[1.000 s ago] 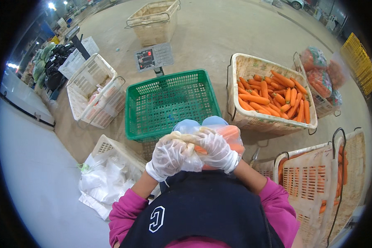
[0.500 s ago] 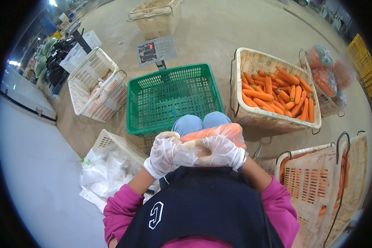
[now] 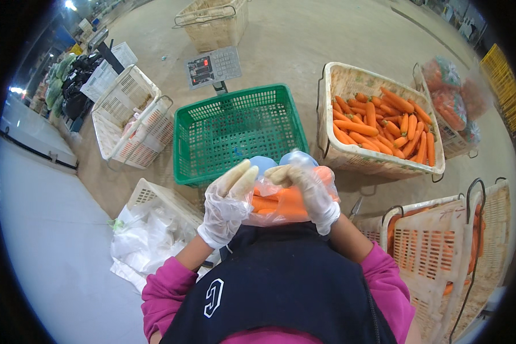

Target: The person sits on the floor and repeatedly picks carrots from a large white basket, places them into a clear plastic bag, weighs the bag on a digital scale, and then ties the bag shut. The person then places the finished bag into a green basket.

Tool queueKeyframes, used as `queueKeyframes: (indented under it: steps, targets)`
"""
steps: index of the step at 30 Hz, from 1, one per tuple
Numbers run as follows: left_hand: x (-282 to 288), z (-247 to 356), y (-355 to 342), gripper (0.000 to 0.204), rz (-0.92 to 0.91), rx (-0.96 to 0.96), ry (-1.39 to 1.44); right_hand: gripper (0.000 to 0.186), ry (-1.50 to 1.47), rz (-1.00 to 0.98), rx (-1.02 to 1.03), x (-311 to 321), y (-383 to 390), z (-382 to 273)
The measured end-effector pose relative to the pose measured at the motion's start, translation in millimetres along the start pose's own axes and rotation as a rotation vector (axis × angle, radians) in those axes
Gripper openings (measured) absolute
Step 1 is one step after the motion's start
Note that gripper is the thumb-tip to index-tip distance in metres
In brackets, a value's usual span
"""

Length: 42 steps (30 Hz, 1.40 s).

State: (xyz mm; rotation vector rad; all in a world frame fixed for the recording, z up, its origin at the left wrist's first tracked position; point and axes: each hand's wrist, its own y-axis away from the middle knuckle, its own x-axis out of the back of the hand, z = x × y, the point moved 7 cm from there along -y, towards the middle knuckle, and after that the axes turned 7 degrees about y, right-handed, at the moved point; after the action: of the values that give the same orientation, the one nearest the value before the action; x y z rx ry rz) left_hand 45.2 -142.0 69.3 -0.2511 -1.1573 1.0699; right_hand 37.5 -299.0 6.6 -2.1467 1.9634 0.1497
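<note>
A clear plastic bag of carrots (image 3: 272, 203) lies on my lap, over blue-clad knees. At its left, my gloved left hand (image 3: 227, 198) is open, its straightened fingers pointing upward. My gloved right hand (image 3: 305, 189) is over the bag's right part, its fingers bent inward and blurred; whether they grip the plastic, I cannot tell. A green crate (image 3: 182, 146) stands in front of me below a scale display (image 3: 212, 67), with no contents apparent apart from small scraps.
A crate of carrots (image 3: 381, 132) stands right, bagged carrots (image 3: 447, 109) behind it. More carrot crates (image 3: 430, 264) are lower right. A white crate (image 3: 146, 143) and plastic bags (image 3: 143, 246) are left, beside a white panel (image 3: 51, 241). Another crate (image 3: 212, 34) stands at the back.
My left hand has let go of the plastic, its fingers straightening upward. My right fingers have lifted from their grip to over the bag, exposing more carrots. The view has shifted slightly.
</note>
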Motion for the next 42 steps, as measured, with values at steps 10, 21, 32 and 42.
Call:
queueKeyframes:
  steps: [10,21,32,42]
  targets:
    - [-69.9,18.9,-24.8,0.046,-0.401,-0.390,-0.439,0.022,1.395,0.020,0.516,-15.9,18.1,16.7]
    - [-112.7,-35.8,13.9,0.041,-1.027,0.361,0.448,0.042,1.642,0.251,0.656,0.5,32.3,-27.7]
    - [-110.7,-24.3,5.4,0.017,-0.850,0.552,1.332,0.023,0.769,-0.301,0.196,33.5,29.9,-11.6]
    - [-120.7,-65.7,16.6,0.017,-0.761,0.862,1.201,0.028,1.739,-0.040,0.584,-19.7,18.3,-48.4]
